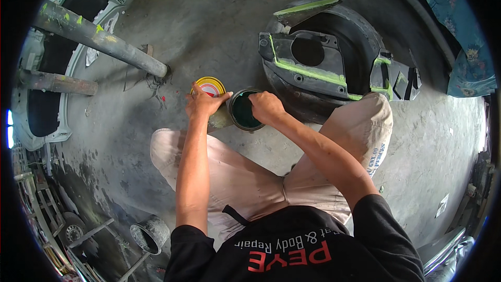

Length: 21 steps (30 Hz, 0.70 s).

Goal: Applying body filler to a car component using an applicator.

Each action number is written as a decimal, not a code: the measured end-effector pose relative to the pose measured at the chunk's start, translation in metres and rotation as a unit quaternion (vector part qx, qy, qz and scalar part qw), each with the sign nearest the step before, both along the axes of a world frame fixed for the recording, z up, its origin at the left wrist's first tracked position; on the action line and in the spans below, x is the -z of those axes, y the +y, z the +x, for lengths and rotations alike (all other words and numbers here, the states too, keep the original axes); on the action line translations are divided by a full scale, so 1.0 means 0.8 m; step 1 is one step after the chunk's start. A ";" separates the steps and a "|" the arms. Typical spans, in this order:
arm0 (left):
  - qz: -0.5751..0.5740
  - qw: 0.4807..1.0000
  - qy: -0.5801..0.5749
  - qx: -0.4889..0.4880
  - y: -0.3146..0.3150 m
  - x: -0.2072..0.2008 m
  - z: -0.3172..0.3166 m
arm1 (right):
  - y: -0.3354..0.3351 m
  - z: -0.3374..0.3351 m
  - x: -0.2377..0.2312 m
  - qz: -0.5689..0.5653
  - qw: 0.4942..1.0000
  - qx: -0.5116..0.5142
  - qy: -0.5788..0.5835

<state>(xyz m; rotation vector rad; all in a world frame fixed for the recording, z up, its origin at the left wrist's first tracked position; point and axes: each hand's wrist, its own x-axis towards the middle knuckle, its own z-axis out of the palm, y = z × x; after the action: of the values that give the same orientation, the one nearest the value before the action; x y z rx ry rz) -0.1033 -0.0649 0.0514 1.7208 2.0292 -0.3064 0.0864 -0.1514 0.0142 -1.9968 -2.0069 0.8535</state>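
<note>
The stained grey floor (219,31) bears a large black tyre (292,95), a grimy bucket (160,226), a small red scrap (163,98) and white paper (442,204).

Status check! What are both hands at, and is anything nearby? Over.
Left hand at yellow-rimmed tin top. Right hand at open can. Green-edged black part ahead-right.

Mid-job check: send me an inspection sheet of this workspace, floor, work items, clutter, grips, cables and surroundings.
Surface: grey floor, dark stains at lower left.
Work items: open tin with dark green contents; yellow lid to its left.
Clutter: scuffed bucket, lower left.
Grips: left hand on the yellow lid; right hand at the open tin's right rim, fingertips partly hidden.
Cables: dark tangled strands beside a post; too small to identify.
Surroundings: green-edged car part ahead to the right; flowered cloth, far right.
</note>
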 end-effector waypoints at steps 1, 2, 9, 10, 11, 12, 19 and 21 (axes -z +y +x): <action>-0.008 1.000 0.006 0.005 0.000 0.004 -0.001 | 0.004 -0.006 0.008 0.000 1.000 0.002 0.001; -0.009 1.000 0.008 0.004 0.000 0.012 -0.007 | 0.007 -0.015 0.014 -0.018 0.999 -0.028 -0.025; 0.047 0.998 -0.021 0.027 -0.010 0.037 -0.018 | 0.031 -0.041 0.065 -0.079 0.982 -0.101 -0.140; 0.043 0.998 -0.025 0.031 -0.010 0.038 -0.017 | 0.034 -0.044 0.072 -0.079 0.982 -0.099 -0.139; 0.041 0.998 -0.024 0.031 -0.011 0.039 -0.019 | 0.037 -0.049 0.076 -0.067 0.979 -0.116 -0.151; 0.036 0.999 -0.024 0.027 -0.012 0.040 -0.019 | 0.038 -0.052 0.080 -0.055 0.976 -0.133 -0.163; 0.013 1.000 -0.003 0.025 -0.014 0.054 -0.030 | 0.042 -0.059 0.088 -0.109 0.977 -0.125 -0.135; -0.024 0.999 0.009 0.030 -0.011 0.053 -0.032 | 0.043 -0.056 0.089 -0.123 0.980 -0.126 -0.095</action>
<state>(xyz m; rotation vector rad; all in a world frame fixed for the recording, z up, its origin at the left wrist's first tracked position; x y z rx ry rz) -0.1288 -0.0737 0.0092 1.7588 1.9701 -0.3883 0.0418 -0.1172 -0.0574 -2.0444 -2.4075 1.0441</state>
